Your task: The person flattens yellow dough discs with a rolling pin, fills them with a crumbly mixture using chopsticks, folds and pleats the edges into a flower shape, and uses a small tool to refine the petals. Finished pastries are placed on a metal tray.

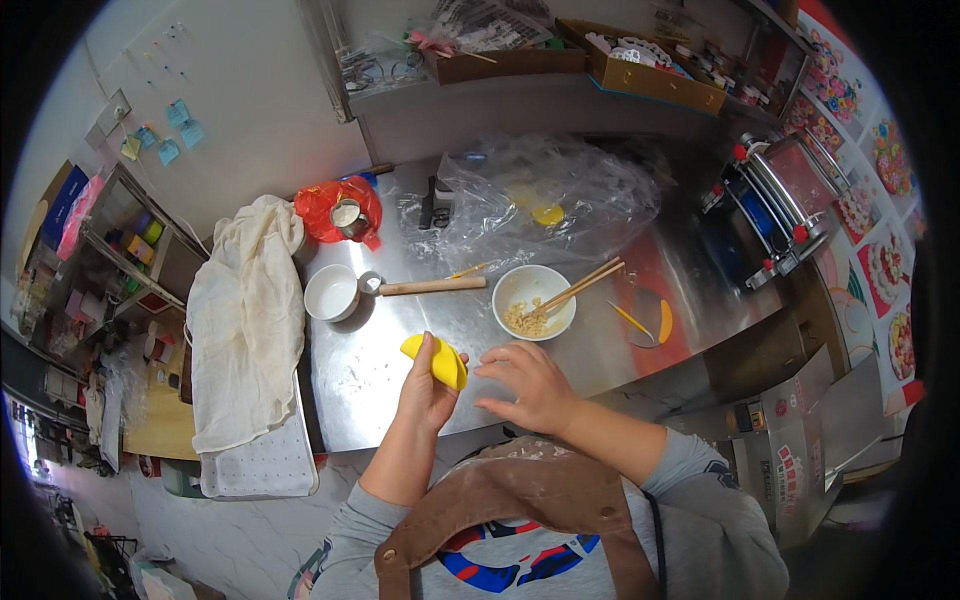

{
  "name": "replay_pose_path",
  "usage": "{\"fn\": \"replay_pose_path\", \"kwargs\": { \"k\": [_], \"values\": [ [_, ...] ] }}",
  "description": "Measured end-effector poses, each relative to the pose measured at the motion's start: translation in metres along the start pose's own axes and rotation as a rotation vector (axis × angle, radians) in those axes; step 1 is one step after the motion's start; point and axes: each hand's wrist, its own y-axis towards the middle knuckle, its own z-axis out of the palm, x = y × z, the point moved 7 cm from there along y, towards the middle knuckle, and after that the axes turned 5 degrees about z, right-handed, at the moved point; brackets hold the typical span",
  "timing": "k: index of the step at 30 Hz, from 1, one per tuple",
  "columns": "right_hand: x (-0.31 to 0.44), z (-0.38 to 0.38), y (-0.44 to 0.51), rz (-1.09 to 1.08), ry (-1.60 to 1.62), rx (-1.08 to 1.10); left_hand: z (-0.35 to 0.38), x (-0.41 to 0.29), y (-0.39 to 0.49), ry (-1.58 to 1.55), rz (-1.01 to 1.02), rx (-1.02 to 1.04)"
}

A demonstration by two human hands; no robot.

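Note:
My left hand point(429, 390) holds a folded piece of yellow dough point(437, 361) over the front of the steel table. My right hand point(529, 382) hovers just to its right, fingers apart and curled, with nothing in them. Beyond the right hand stands a white bowl point(510, 283) with a pale crumbly filling point(525, 321) and a pair of wooden chopsticks point(589, 282) resting in it. A wooden rolling pin point(433, 286) lies behind the dough, beside a second white bowl point(331, 292) and a small metal cup point(370, 282).
Clear plastic sheeting point(555, 202) covers a yellow piece at the back. A red bag point(319, 214) holds a metal cup of white powder. Right are a pointed yellow tool point(630, 320), an orange scraper point(665, 321) and a roller machine point(780, 202). Cloth point(244, 322) covers a tray at left.

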Motion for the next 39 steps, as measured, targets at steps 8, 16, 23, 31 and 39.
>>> {"fn": "replay_pose_path", "kwargs": {
  "k": [8, 16, 23, 31, 39],
  "values": [
    [0.033, -0.025, 0.007, -0.324, -0.088, -0.235, 0.066, -0.014, -0.036, 0.051, 0.039, 0.317],
    [0.039, -0.033, -0.002, -0.371, -0.114, -0.243, 0.059, -0.003, -0.044, 0.014, -0.048, 0.332],
    [0.051, -0.046, 0.018, -0.286, 0.046, -0.166, 0.053, -0.007, -0.051, 0.131, 0.011, 0.350],
    [0.061, -0.048, 0.035, -0.295, 0.016, -0.052, 0.056, -0.010, -0.063, 0.188, 0.062, 0.449],
    [0.057, -0.042, 0.043, -0.292, -0.008, 0.097, 0.053, -0.006, -0.060, 0.274, 0.085, 0.458]
  ]
}}
